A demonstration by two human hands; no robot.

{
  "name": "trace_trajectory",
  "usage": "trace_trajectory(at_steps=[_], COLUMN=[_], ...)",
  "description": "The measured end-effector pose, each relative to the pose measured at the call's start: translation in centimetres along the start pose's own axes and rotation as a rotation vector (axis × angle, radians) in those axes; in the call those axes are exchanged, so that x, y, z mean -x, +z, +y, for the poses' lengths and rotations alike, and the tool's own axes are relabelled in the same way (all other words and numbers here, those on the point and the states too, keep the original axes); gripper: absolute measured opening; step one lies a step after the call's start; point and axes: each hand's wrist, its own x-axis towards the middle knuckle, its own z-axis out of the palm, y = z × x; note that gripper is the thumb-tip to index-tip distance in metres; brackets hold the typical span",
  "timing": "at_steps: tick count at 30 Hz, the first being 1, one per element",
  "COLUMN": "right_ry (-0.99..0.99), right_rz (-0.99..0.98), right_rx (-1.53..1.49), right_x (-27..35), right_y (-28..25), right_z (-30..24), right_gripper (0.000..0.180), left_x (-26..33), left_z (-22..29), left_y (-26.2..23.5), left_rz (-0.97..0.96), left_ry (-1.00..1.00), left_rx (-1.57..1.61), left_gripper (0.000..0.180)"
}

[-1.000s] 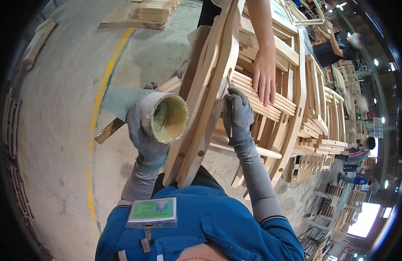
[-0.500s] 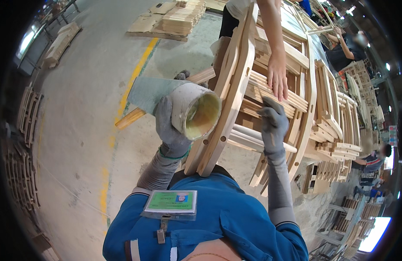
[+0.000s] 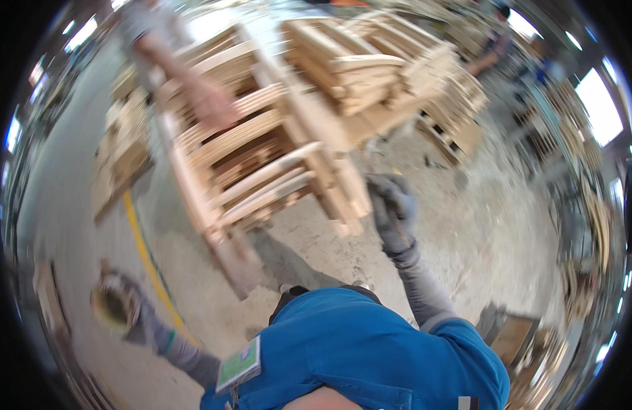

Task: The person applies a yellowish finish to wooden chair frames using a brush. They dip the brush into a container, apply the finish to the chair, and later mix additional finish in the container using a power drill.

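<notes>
My left hand (image 3: 137,313) grips the pot (image 3: 109,305), round, blurred and yellowish inside, low at far left. My right hand (image 3: 394,208) is curled round a thin stick (image 3: 398,229). Wooden frames (image 3: 266,174) stand between, another person's hand (image 3: 214,106) over them.

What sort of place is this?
Probably a furniture workshop or factory: stacked wooden frames, a yellow line along the grey floor, and a gloved left hand holding a pot.
</notes>
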Motion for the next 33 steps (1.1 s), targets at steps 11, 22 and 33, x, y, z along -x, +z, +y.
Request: trace_trajectory(at_steps=[11, 22, 33], right_ry=[0.066, 0.387, 0.74], right_rz=[0.079, 0.609, 1.038], right_rx=[0.25, 0.804, 1.245], right_x=[9.3, 29.3, 41.8], right_y=[-22.0, -44.0, -46.6], right_z=[6.3, 2.0, -8.6], right_gripper=[0.028, 0.021, 0.016], left_x=[8.3, 31.8, 50.2], left_z=[-35.1, -54.2, -61.0], left_y=[10.8, 21.5, 29.2], left_rz=[-0.432, -0.908, -1.341], left_ry=[-0.388, -0.891, -1.178], left_rx=[-0.739, -0.555, -0.294], left_gripper=[0.057, 0.057, 0.058])
